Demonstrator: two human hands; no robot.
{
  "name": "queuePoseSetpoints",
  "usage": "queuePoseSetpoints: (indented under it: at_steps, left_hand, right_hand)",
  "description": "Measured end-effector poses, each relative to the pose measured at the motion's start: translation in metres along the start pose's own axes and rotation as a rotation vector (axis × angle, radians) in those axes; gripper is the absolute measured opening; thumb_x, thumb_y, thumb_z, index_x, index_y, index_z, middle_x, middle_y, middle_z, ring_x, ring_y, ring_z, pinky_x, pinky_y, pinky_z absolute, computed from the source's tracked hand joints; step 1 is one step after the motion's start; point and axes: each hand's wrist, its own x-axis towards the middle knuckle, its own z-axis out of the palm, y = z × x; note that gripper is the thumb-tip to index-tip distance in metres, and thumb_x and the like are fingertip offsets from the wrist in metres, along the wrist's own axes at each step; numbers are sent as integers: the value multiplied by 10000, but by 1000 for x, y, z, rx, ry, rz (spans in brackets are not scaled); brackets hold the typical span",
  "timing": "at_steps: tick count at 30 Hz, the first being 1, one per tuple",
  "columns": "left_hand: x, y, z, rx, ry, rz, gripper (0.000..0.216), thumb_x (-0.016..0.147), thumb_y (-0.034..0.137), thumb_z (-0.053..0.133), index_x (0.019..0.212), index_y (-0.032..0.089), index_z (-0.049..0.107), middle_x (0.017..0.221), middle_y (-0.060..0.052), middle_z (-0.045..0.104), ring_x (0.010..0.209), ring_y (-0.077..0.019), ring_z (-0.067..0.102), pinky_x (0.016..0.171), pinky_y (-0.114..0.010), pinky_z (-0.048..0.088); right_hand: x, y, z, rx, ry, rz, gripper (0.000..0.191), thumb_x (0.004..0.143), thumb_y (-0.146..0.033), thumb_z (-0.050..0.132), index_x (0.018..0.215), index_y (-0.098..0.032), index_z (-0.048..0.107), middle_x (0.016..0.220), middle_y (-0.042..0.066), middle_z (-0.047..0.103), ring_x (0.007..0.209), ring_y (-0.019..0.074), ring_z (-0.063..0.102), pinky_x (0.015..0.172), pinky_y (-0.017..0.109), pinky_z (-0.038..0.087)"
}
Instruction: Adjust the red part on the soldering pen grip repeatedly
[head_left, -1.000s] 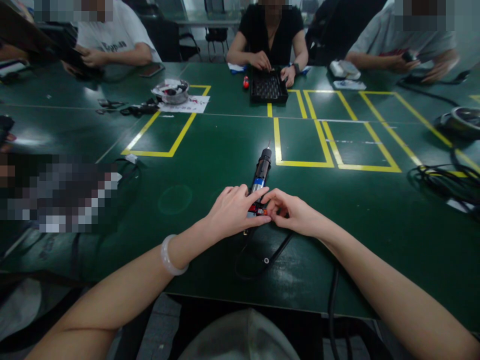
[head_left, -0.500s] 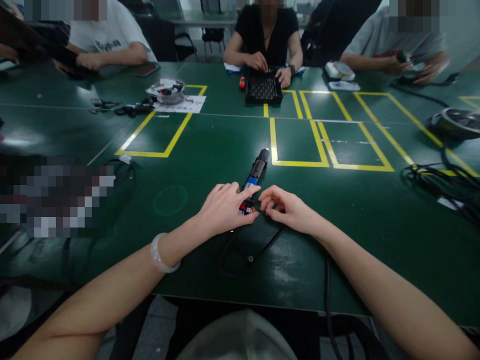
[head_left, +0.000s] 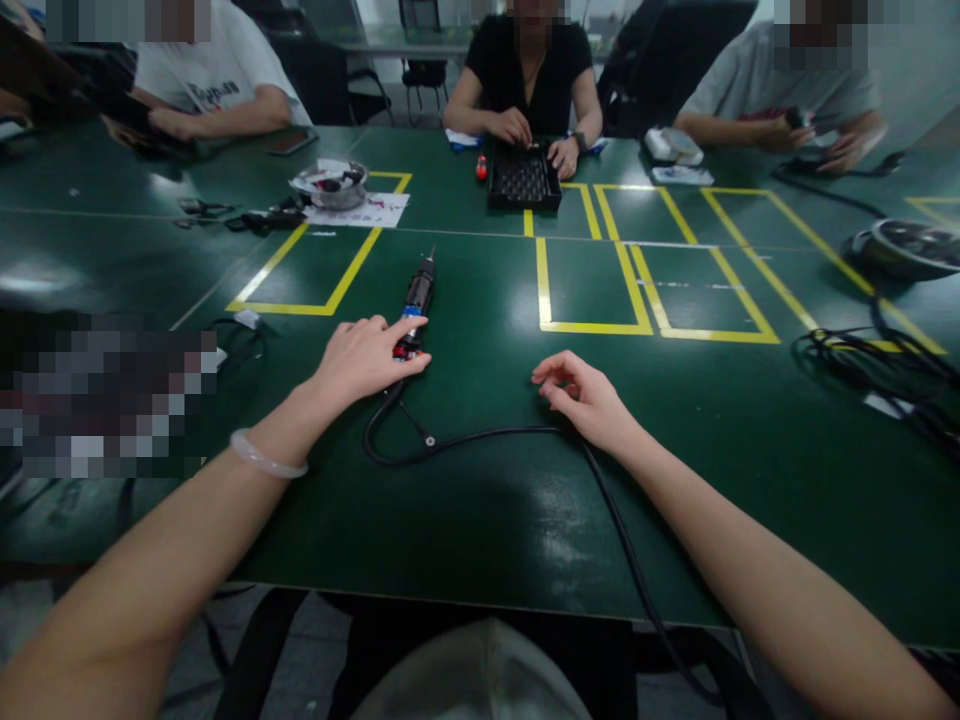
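Two bare hands out over a dark green table [head_left: 465, 520], matte rubbery top with glossy glare patches and yellow tape boxes [head_left: 592, 326] marked on it. Left hand [head_left: 367, 358], pale smooth bangle [head_left: 266, 456] on the wrist, clamped over the back end of a screwdriver [head_left: 417, 298]: slim black cylinder, blue band, red bit under the fingers, thin metal tip pointing at the far side. Lying flat, left of centre, between two of the tape boxes. Round black cable [head_left: 480, 436] looping off its rear, then running right, under the right wrist and off the near edge. Right hand [head_left: 581, 395] well apart from the tool, half curled, fingers loosely bent, gripping nothing, resting just by the cable. Plenty of bare green between the hands and straight ahead. Far side busier: black gridded tray [head_left: 523, 180], round metal bowl [head_left: 330, 183], other people's hands. Tangle of cords [head_left: 877, 362] off near the right edge.
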Motion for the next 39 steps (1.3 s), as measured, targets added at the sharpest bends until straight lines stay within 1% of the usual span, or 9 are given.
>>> queuePoseSetpoints:
  at_steps: [4,9,15,18,22,25,28,33,39]
  left_hand:
    - [19,-49,7,6,-2,-92,751,846,723,364,1487,331,387,1105,-128,610,1025,-343,554,870,-415,352]
    - [36,-104,15,75,14,-167,780,851,774,325,1494,338,381,1086,-80,605,1007,-291,517,873,-403,304]
    - [55,-157,17,143,-62,-241,810,843,814,266,1507,355,334,1131,-56,553,994,-244,414,939,-432,245]
    - [64,-173,17,160,-137,-316,809,857,801,238,1518,340,306,1167,-45,541,1020,-246,363,980,-476,188]
    - [66,-169,17,190,-187,-341,711,935,680,221,1530,296,281,1202,-36,543,1061,-253,361,998,-513,156]
    - [62,-156,17,222,-140,-332,699,947,629,272,1517,227,318,1243,-67,550,1091,-269,384,1008,-522,134]
    - [58,-149,19,233,-102,-325,745,937,636,301,1512,162,316,1281,-121,540,1117,-288,386,1016,-520,124]
    - [55,-151,19,184,-114,-316,766,924,660,309,1519,177,301,1296,-131,525,1105,-283,402,1014,-511,127]
    - [43,-134,19,182,-14,-288,676,969,578,160,1486,200,377,1176,-86,592,1065,-258,427,994,-480,154]
  right_hand:
    - [0,2,1,-22,0,2,151,867,-186,522,1005,-174,584,974,62,624,835,167,599,628,276,512]
    - [1,8,2,-37,-9,10,162,871,-198,526,1019,-176,590,960,56,623,825,163,597,644,280,516]
    - [1,8,1,-53,-15,22,157,874,-214,532,1014,-183,597,923,49,625,827,167,606,662,285,518]
    - [1,8,0,-62,-26,28,153,877,-218,532,1009,-184,602,889,43,625,811,166,609,671,290,517]
    - [1,7,-1,-72,-39,34,148,877,-225,534,998,-184,607,856,37,623,784,164,609,666,294,512]
    - [2,7,-1,-66,-38,41,149,872,-223,536,996,-183,608,853,36,627,781,164,609,666,293,509]
    - [2,7,0,-54,-35,48,162,870,-217,534,1009,-181,608,857,37,635,781,164,607,665,292,504]
    - [2,6,0,-40,-36,55,162,864,-222,537,1004,-179,606,854,38,638,760,158,599,639,282,484]
    - [2,4,3,-23,-29,52,164,859,-209,532,1002,-176,604,911,48,653,767,154,602,643,283,473]
